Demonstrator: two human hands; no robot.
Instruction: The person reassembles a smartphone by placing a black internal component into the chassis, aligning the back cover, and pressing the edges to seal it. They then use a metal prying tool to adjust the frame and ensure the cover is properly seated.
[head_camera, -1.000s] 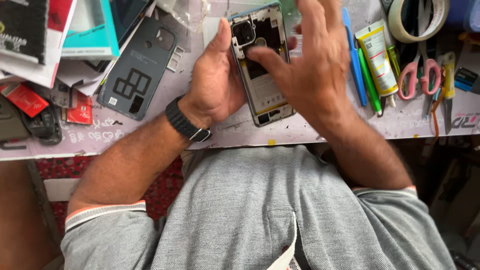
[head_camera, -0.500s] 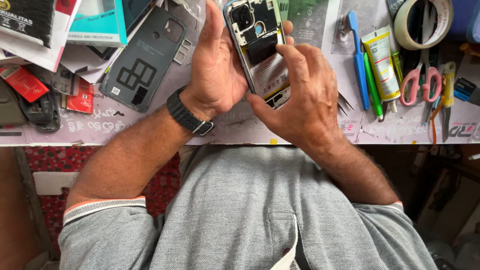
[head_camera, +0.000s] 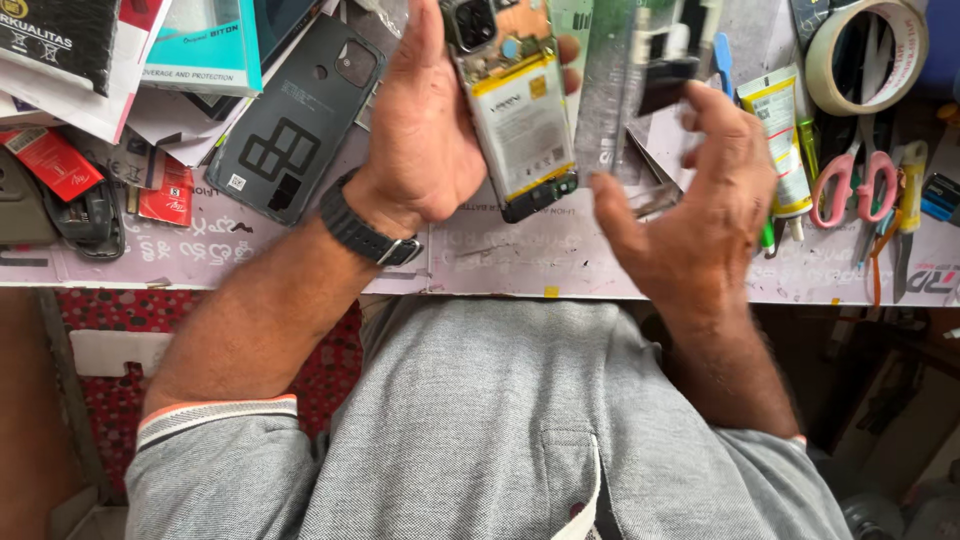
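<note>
My left hand (head_camera: 420, 140) holds an opened phone (head_camera: 515, 110) upright above the bench, its back off and its white battery and camera block exposed. A black watch (head_camera: 365, 235) is on that wrist. My right hand (head_camera: 700, 210) is to the right of the phone and clear of it. A small black part (head_camera: 668, 85), blurred, is pinched at its fingertips. The phone's upper end is cut off by the frame's top edge.
A grey phone back cover (head_camera: 290, 120) lies left of the hands, beside boxes (head_camera: 200, 45) and red packets (head_camera: 55, 165). On the right are a glue tube (head_camera: 780, 140), pink-handled scissors (head_camera: 850, 180), a tape roll (head_camera: 865, 50) and a blue tool (head_camera: 725, 60). The bench edge (head_camera: 560, 290) runs below.
My right hand has come off the phone and moved right with a small black part. The phone's white battery, covered before, now shows. My left hand keeps its hold.
</note>
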